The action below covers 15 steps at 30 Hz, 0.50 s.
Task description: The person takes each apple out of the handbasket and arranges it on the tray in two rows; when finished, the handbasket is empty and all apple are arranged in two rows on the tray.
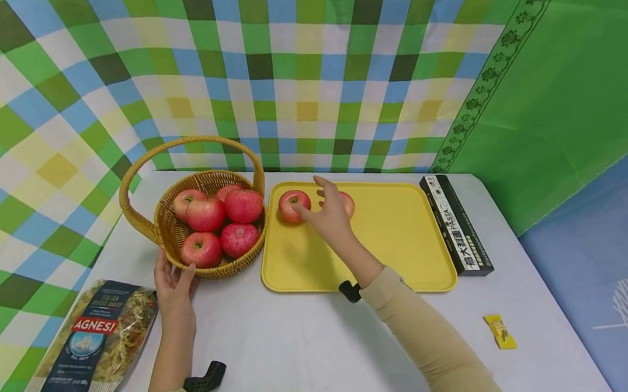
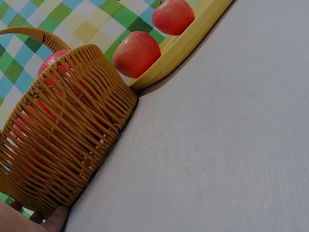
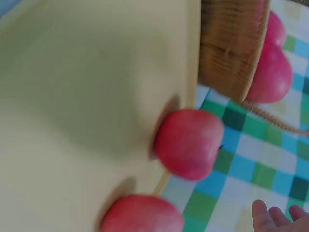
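beige right sleeve nearest camera. right hand loosely spread, empty, over yellow tray; red apple just left of it, by the thumb, roundish, no clear long axis. left hand, farther off, rests unclenched against wicker basket.

Eight apples show in all: six in the left half of the frame, inside one wicker basket with one arched handle, and two more near the middle, on one yellow tray; any apples lower in the basket would be hidden, so six counts only those in sight; one bag of pasta lies at the lower left; one long pasta box at the right; one small yellow packet at the lower right; two black wrist pieces along the lower part; one white surface beneath.
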{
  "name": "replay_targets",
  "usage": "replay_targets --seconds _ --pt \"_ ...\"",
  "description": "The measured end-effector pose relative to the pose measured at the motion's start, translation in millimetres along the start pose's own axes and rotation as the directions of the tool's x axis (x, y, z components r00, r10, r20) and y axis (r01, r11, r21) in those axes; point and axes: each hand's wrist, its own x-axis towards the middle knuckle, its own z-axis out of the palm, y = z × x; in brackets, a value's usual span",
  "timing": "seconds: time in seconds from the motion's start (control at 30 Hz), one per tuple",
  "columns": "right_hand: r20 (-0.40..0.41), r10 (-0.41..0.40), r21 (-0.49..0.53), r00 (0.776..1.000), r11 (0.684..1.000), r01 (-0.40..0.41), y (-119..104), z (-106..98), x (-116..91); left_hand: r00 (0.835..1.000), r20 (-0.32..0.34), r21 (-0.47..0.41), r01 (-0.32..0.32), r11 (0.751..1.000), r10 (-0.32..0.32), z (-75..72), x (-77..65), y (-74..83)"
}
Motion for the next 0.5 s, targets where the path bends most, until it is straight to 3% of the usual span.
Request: replay_targets --seconds 0.27,0.5 --pt "0.122 0.017 -0.009 0.992 1.0 -0.016 -25 31 -6 1.0 -0.002 0.015 0.006 1.0 -0.006 -1.4 -0.4 0.3" --pt "0.166 0.061 0.013 0.984 0.998 -0.064 -27 58 -3 1.0 -0.006 0.007 0.004 1.0 -0.004 0.2 -1.7 1.2"
